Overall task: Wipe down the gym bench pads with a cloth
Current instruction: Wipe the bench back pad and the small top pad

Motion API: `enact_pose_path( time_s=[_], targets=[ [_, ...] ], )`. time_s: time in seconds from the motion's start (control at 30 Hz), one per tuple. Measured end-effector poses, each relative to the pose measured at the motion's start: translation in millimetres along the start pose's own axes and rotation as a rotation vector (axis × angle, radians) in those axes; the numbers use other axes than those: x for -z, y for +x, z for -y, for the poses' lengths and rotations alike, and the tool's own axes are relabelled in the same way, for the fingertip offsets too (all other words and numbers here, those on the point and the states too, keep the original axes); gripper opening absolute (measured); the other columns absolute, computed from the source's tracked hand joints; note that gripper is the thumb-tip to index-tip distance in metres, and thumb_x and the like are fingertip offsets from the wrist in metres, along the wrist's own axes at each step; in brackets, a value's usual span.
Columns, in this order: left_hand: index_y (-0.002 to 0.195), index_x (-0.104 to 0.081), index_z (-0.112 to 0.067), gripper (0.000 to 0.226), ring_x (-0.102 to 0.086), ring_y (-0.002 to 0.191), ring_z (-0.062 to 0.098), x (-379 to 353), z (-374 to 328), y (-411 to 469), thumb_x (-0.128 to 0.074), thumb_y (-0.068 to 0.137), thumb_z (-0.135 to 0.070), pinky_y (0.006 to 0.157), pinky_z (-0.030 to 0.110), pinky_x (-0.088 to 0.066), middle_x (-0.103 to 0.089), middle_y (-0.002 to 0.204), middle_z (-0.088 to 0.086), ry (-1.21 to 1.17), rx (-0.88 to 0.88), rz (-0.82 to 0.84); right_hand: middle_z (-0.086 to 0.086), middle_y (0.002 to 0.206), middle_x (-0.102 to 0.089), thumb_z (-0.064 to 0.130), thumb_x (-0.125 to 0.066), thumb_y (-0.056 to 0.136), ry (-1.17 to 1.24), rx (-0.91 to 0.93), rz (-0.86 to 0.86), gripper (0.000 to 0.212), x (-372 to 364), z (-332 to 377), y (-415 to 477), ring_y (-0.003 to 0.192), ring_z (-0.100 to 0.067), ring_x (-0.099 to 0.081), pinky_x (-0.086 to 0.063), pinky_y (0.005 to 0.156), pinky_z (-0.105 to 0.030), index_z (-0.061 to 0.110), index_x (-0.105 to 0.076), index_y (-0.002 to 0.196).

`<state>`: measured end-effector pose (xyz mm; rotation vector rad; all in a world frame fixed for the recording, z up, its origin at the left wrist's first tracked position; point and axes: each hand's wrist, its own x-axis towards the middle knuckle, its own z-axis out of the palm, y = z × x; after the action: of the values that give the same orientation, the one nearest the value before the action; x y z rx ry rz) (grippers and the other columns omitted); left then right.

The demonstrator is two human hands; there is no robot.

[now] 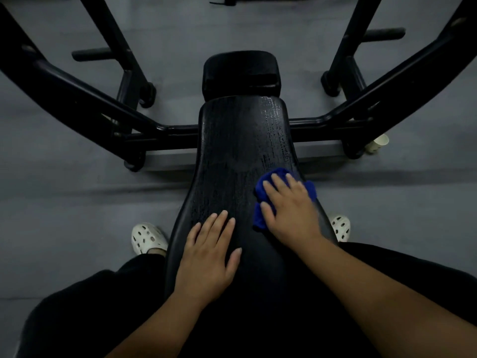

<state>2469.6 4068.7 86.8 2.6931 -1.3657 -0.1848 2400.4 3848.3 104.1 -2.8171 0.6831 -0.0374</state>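
A long black bench pad (pixel 240 151) runs away from me down the middle of the view, its surface streaked and cracked. A smaller black pad (pixel 241 73) sits at its far end. My right hand (pixel 291 208) presses a blue cloth (pixel 260 192) flat against the long pad's right side, fingers spread over it. My left hand (pixel 211 254) rests flat on the near left part of the same pad, holding nothing. I sit astride the bench, dark trousers on either side.
Black steel frame bars (pixel 85 99) angle in from both sides and join a crossbar (pixel 322 122) behind the pad. A white paper cup (pixel 378 143) lies on the grey floor at right. My white clogs (pixel 147 236) flank the bench.
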Motion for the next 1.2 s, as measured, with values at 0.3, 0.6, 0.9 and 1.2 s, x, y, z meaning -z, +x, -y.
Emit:
enact_pose_path(
  time_s=[0.3, 0.6, 0.9, 1.2],
  targets=[
    [0.15, -0.042, -0.016, 0.066, -0.028, 0.149, 0.016, -2.0, 1.6, 1.1, -0.042, 0.094, -0.052, 0.121, 0.039, -0.017, -0.032, 0.161, 0.0, -0.118, 0.01, -0.031, -0.004, 0.156, -0.039, 0.049, -0.031, 0.094, -0.008, -0.015, 0.033, 0.062, -1.0, 1.5, 16.4, 0.146, -0.029, -0.031, -0.023, 0.119, -0.045, 0.021, -0.047, 0.147],
    [0.157, -0.028, -0.02, 0.067, -0.019, 0.152, 0.019, 22.4, -6.6, 41.8, -0.031, 0.096, -0.048, 0.123, 0.038, -0.018, -0.02, 0.166, 0.002, -0.374, 0.018, -0.114, 0.002, 0.142, -0.052, 0.017, -0.038, 0.091, 0.786, -0.097, -0.041, 0.053, 6.6, 45.4, 3.1, 0.13, -0.003, -0.046, -0.032, 0.114, -0.022, 0.016, -0.049, 0.142],
    [0.145, -0.052, -0.019, 0.056, -0.042, 0.141, 0.031, 8.9, 14.0, 25.5, -0.035, 0.099, -0.047, 0.111, 0.046, -0.042, -0.043, 0.155, 0.011, -0.01, -0.11, -0.031, -0.006, 0.139, -0.052, 0.032, -0.036, 0.097, 0.294, -0.05, -0.142, 0.047, -13.2, 9.5, -28.7, 0.13, -0.021, -0.046, -0.036, 0.112, -0.034, 0.009, -0.059, 0.131],
    [0.153, -0.036, -0.022, 0.066, -0.023, 0.148, 0.04, 13.5, 5.2, 88.2, -0.031, 0.098, -0.056, 0.12, 0.049, -0.025, -0.023, 0.162, 0.02, -0.013, 0.111, -0.028, -0.011, 0.136, -0.053, 0.022, -0.044, 0.093, 0.17, -0.004, -0.155, 0.039, -22.3, 10.1, -26.2, 0.129, -0.03, -0.047, -0.038, 0.111, -0.046, 0.005, -0.062, 0.124]
  ],
)
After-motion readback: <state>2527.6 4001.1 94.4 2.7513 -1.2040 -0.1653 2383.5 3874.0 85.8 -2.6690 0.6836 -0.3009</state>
